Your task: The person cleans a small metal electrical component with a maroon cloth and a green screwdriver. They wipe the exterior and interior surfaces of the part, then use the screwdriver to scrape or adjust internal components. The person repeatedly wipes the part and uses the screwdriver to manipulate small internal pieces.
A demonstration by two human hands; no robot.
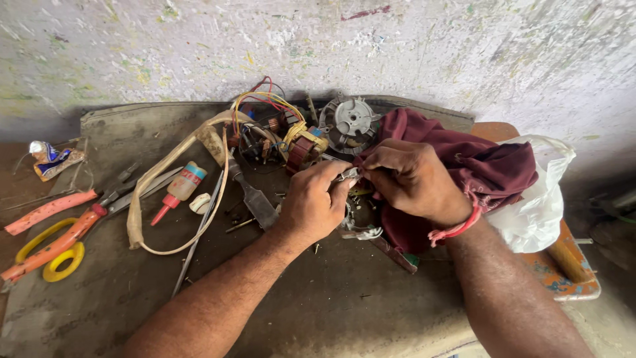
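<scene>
Both hands pinch a small shiny metal part (348, 175) between them, the left hand (311, 202) clenched on its near end and the right hand (411, 178) gripping the far end; its long axis runs roughly left to right, above a crumpled maroon cloth (490, 166). Behind sit a copper-wound motor stator (301, 149) and a ribbed grey round housing (350, 122). Orange-handled pliers (56, 238) lie on the dusty, grimy board (331, 305), under a paint-flecked wall (199, 46).

Soft, even daylight, moderately bright, no glare. Wall (199, 46) brightest; dim at right edge and under the wall's base. Faint soft shadows under the hands on the desk (318, 311). Centre sharp; wide-angle bending and slight softness at edges.
</scene>
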